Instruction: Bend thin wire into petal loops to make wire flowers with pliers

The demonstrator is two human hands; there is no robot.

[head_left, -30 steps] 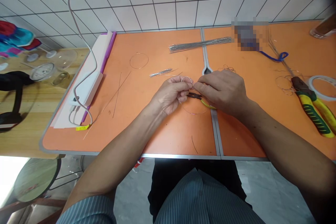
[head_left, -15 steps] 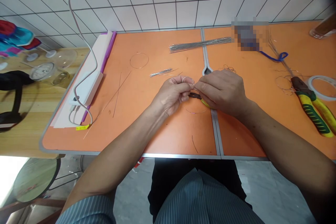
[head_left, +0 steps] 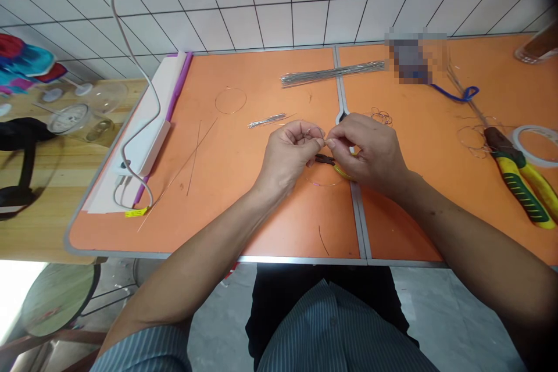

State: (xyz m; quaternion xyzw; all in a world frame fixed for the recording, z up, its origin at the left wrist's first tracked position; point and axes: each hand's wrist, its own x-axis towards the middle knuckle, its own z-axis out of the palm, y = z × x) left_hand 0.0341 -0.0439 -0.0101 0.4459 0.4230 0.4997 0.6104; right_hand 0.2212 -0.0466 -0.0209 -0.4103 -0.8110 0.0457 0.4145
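Head view: curved wire (head_left: 314, 130), roughly crosswise

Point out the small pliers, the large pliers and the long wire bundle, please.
Small pliers (head_left: 325, 159), head view: dark metal nose.
Large pliers (head_left: 513, 178), head view: one handle's grip.
Long wire bundle (head_left: 332, 74), head view: its middle.

Thin wire (head_left: 308, 130), bent in a small curve, pinched at the fingertips of left hand (head_left: 290, 154) and right hand (head_left: 370, 148), partly hidden, above orange tabletop (head_left: 292, 229)
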